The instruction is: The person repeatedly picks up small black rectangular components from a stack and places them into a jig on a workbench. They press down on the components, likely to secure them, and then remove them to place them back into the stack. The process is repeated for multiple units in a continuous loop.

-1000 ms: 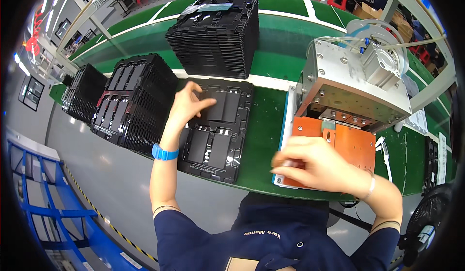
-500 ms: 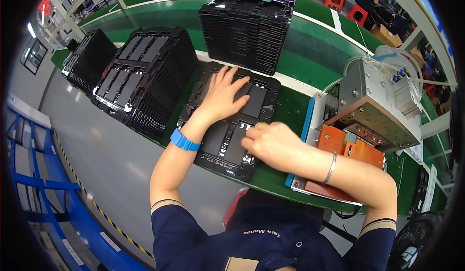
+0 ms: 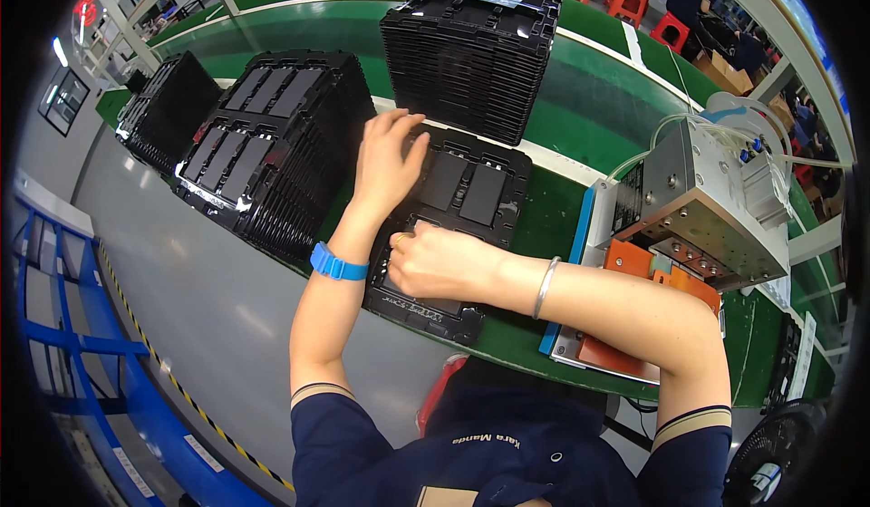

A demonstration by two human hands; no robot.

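Note:
A black plastic tray (image 3: 514, 190) lies on the green bench before me, with flat dark grey rectangular pieces (image 3: 483, 194) in its pockets. My left hand (image 3: 390, 164) is over the tray's far left part, fingers bent but thumb apart, and I see nothing held in it. Over the near left part is my right hand (image 3: 430, 260), its fingers curled closed and pointing left. Whatever those fingertips grip, if anything, is hidden beneath the hand. Both forearms partly cover the tray.
A tall stack of black trays (image 3: 467, 72) stands behind the work tray. Another stack (image 3: 281, 167) with filled pockets is to the left, a third (image 3: 163, 113) beyond it. On the right sits a metal press fixture (image 3: 698, 199) with orange blocks. A black fan (image 3: 779, 453) is at lower right.
My right hand has moved left across the tray's near half. My left hand has shifted left and its fingers have drawn in from their spread over the far pieces.

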